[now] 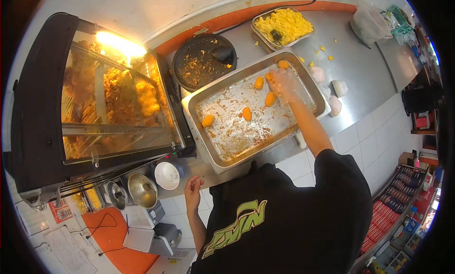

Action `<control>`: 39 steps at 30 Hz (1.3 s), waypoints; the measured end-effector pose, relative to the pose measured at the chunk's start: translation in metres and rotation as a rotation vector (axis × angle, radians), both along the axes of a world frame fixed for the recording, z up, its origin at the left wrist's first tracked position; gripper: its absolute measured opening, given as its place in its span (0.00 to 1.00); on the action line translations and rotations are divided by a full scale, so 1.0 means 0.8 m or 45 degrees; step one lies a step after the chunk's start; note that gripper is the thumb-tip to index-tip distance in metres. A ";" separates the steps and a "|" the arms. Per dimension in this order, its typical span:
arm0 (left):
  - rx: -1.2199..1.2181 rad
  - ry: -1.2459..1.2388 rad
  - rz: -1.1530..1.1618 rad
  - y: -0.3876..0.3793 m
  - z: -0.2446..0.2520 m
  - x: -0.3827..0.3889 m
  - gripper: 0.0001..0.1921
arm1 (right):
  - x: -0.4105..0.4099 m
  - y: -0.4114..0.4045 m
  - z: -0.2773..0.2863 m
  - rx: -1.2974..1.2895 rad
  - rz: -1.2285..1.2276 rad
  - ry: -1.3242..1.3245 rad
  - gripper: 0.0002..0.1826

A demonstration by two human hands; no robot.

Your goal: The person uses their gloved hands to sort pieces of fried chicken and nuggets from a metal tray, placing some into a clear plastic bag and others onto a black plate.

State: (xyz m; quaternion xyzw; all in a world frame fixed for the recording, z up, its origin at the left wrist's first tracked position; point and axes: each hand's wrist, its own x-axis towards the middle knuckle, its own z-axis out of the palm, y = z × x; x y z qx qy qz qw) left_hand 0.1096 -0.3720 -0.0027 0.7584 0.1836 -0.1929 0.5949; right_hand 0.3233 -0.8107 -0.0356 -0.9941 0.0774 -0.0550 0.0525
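Observation:
My right hand, in a clear plastic glove, reaches into a large shallow metal tray. Its fingertips are around an orange breaded piece of food, partly hidden by the glove. Other breaded pieces lie spread on the crumb-strewn tray floor: one beyond the hand, one left of it, one just below, one mid-tray, and one at the left end. My bare left hand hangs beside the counter edge near a white tub, holding nothing, its fingers loosely curled.
A lit glass food warmer with fried food stands left. Behind the tray are a round black pan and a tub of yellow pieces. White wrapped bundles sit right; metal bowls stand lower left.

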 end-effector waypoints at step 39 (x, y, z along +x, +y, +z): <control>-0.030 -0.068 0.185 -0.001 -0.004 0.012 0.11 | 0.252 0.214 0.018 0.873 0.692 0.216 0.25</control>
